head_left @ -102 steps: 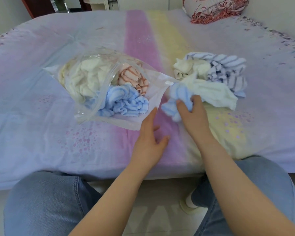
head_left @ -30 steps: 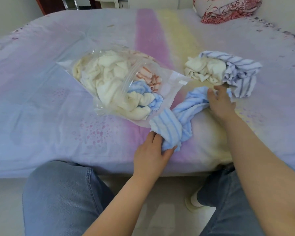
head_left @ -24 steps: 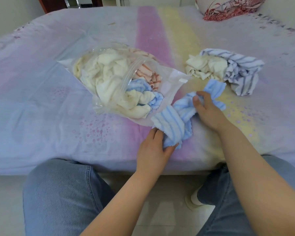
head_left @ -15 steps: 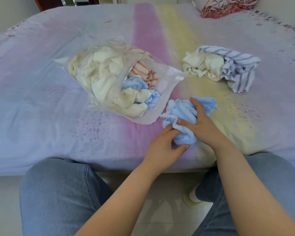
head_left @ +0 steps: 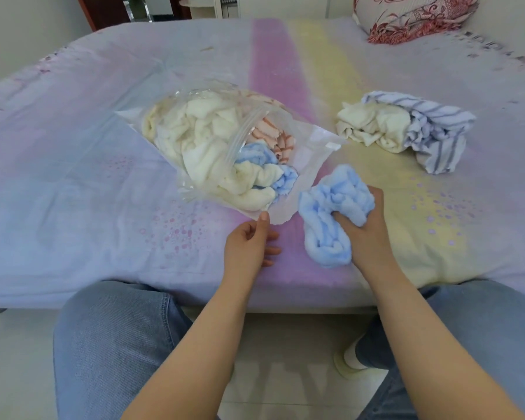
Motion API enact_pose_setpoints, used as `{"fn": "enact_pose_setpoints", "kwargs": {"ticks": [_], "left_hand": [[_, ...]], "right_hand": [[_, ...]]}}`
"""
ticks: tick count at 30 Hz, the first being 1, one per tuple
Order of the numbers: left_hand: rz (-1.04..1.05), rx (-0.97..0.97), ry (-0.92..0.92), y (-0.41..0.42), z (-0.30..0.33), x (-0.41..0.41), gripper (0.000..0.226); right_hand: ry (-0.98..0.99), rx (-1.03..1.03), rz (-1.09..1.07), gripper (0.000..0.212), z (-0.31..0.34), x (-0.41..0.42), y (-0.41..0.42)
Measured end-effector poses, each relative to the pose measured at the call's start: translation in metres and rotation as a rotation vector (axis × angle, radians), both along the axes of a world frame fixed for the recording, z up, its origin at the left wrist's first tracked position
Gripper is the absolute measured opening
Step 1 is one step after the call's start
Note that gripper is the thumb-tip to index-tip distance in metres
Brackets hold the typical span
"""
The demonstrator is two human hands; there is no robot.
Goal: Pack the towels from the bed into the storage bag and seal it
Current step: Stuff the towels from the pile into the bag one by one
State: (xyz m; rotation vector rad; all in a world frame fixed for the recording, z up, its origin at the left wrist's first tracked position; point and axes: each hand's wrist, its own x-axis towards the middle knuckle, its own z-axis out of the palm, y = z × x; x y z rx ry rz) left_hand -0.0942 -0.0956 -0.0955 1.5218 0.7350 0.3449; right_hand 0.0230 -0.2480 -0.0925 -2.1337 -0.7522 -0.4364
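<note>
Holding: my right hand (head_left: 365, 228) grasps a bunched light blue towel (head_left: 331, 213), fingers curled into its folds; the towel rests on the bed (head_left: 73, 183) just right of the bag mouth.
Left hand: my left hand (head_left: 249, 247) lies relaxed on the sheet, fingers loose; its fingertip meets the near corner of the bag's open flap. It grips nothing.
Storage bag: a clear zip-type storage bag (head_left: 297, 165) lies on its side at mid-bed, mouth toward my right hand, unsealed, with the white zip slider at the far end of the mouth.
Bag contents: cream towels (head_left: 200, 137) fill most of the volume; a peach striped towel (head_left: 273, 137) sits at the far side near the mouth; a blue towel (head_left: 256, 154) lies among the cream ones at the opening.
Loose towels: a cream towel (head_left: 373, 125) and a blue-and-white striped towel (head_left: 434, 128) lie touching each other on the bed, well to the right of the bag and beyond my right hand.
Pillow: a red-patterned pillow (head_left: 412, 16) occupies the far right corner of the bed.
Knees: both knees, in blue jeans (head_left: 109, 338), sit at the bed's near edge.
</note>
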Motion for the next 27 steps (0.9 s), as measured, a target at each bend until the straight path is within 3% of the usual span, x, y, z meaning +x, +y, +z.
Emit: {"fn": "enact_pose_setpoints", "kwargs": {"ticks": [4,6,7,9,12,15,18,21,24,27], "left_hand": [[0.047,0.113,-0.004,0.001,0.002,0.005,0.037],[0.06,0.178,-0.011,0.002,-0.001,0.003,0.04],[0.065,0.184,-0.014,0.003,-0.003,0.001,0.039],[0.077,0.193,-0.018,0.006,-0.006,-0.003,0.038],[0.071,0.22,-0.005,0.013,-0.011,-0.011,0.038],[0.062,0.164,0.019,0.018,-0.011,-0.015,0.034],[-0.009,0.007,0.04,0.017,-0.003,-0.011,0.038],[-0.061,0.017,0.028,0.013,0.0,-0.006,0.047],[-0.06,0.095,0.022,0.015,-0.005,-0.007,0.051],[-0.066,0.21,0.04,0.019,-0.011,-0.01,0.058]], "right_hand": [[0.249,0.173,0.359,0.021,0.056,-0.024,0.018],[0.226,0.262,0.419,0.025,0.075,-0.023,0.04],[0.149,0.2,0.414,0.025,0.075,-0.019,0.055],[0.018,-0.092,0.363,0.051,0.057,-0.006,0.085],[0.047,-0.589,0.178,0.077,0.023,0.006,0.107],[-0.013,-0.578,0.081,0.076,0.019,0.0,0.109],[-0.301,-0.354,-0.042,0.06,0.024,-0.018,0.101],[-0.602,-0.22,0.122,0.037,0.013,-0.008,0.086],[-0.605,-0.511,0.326,0.045,0.006,0.015,0.085],[-0.431,-0.815,0.423,0.059,0.012,0.008,0.107]]}}
